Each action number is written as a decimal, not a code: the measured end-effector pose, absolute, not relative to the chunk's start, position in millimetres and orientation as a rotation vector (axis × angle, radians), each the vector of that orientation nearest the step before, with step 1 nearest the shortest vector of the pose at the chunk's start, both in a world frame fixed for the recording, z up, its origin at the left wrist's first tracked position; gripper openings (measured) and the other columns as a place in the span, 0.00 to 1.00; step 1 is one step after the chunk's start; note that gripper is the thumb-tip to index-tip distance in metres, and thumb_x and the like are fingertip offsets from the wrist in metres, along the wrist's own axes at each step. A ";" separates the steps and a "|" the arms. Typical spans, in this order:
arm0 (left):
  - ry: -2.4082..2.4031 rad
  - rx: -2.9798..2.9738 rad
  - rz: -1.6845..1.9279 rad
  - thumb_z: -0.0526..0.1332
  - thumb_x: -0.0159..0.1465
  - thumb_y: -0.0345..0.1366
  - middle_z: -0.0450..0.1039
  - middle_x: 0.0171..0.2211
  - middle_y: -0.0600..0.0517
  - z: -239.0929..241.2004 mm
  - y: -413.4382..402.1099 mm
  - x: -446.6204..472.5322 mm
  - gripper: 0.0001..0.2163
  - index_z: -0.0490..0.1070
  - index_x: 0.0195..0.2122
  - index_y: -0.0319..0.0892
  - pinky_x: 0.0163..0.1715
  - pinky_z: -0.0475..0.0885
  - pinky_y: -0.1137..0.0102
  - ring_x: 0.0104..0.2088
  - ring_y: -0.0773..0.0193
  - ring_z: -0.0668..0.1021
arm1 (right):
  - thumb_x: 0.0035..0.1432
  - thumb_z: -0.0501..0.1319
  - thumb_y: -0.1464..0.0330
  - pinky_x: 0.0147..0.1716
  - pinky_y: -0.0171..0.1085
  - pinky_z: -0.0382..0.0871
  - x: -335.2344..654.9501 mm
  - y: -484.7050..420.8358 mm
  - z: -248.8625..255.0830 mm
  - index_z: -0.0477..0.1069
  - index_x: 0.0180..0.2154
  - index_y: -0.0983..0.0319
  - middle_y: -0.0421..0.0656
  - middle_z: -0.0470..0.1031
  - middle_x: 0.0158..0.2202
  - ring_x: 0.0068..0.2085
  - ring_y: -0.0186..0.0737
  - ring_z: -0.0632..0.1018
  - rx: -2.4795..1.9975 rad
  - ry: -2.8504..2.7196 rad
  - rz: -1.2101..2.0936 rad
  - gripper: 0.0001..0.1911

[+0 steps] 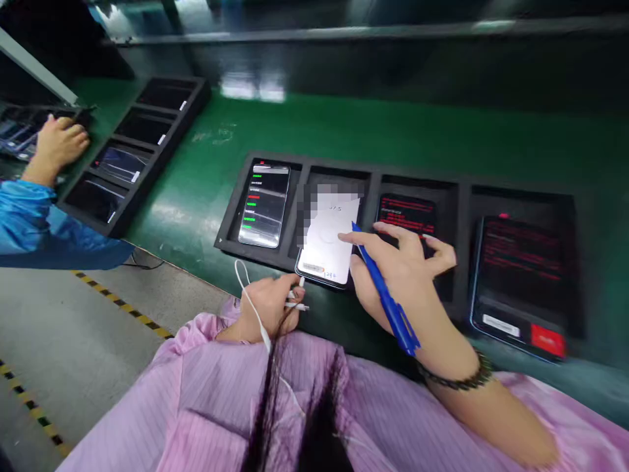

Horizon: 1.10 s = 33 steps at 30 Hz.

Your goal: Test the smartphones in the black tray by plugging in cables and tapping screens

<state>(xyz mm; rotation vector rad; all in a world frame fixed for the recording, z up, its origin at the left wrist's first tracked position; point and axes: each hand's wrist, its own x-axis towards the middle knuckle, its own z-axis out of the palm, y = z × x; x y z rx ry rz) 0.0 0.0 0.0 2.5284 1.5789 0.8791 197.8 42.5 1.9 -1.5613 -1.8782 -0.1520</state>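
Note:
A smartphone (pixel 328 252) with a bright white screen rests in a compartment of the black foam tray (pixel 463 242), its lower end over the tray's near edge. My right hand (pixel 405 272) has a blue pen (pixel 386 296) tucked in its grip, while the extended index fingertip is at that screen. Just below the phone, my left hand (pixel 268 307) is closed on white cables (pixel 255 313) with small plugs, one plug close to the phone's bottom edge. A phone (pixel 264 206) with coloured text lines lies to the left. Partly behind my right hand is a phone (pixel 407 213) showing red text.
Another red-text phone (pixel 521 282) fills the tray's right compartment. At the left, a second black tray (pixel 184 134) of dark phones stands on the green table (pixel 393 134). Beyond it, a co-worker's hand (pixel 61 141) in a blue sleeve rests near more devices.

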 end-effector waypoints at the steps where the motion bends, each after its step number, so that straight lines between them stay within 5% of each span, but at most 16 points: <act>1: 1.569 2.528 0.883 0.47 0.74 0.36 0.75 0.22 0.53 0.3 0.7 0.3 0.17 0.75 0.38 0.40 0.23 0.68 0.68 0.21 0.63 0.77 | 0.63 0.54 0.70 0.53 0.54 0.53 197.1 42.3 2.1 0.77 0.42 0.56 0.46 0.79 0.41 0.51 0.50 0.77 -1.554 -1.878 -0.156 0.13; 19: 1.543 2.522 0.953 0.50 0.72 0.34 0.75 0.21 0.54 -1.2 3.0 2.4 0.13 0.74 0.38 0.41 0.21 0.67 0.70 0.20 0.64 0.76 | 0.64 0.56 0.72 0.56 0.56 0.51 195.2 36.0 22.2 0.74 0.48 0.56 0.47 0.79 0.47 0.55 0.53 0.75 -1.515 -2.003 -0.049 0.14; 33: 1.536 2.523 0.962 0.49 0.72 0.33 0.74 0.20 0.54 0.7 3.8 3.1 0.14 0.75 0.37 0.40 0.21 0.67 0.69 0.19 0.65 0.75 | 0.65 0.54 0.72 0.57 0.56 0.48 195.8 37.8 16.2 0.74 0.46 0.57 0.44 0.81 0.39 0.54 0.52 0.76 -1.555 -2.019 -0.064 0.13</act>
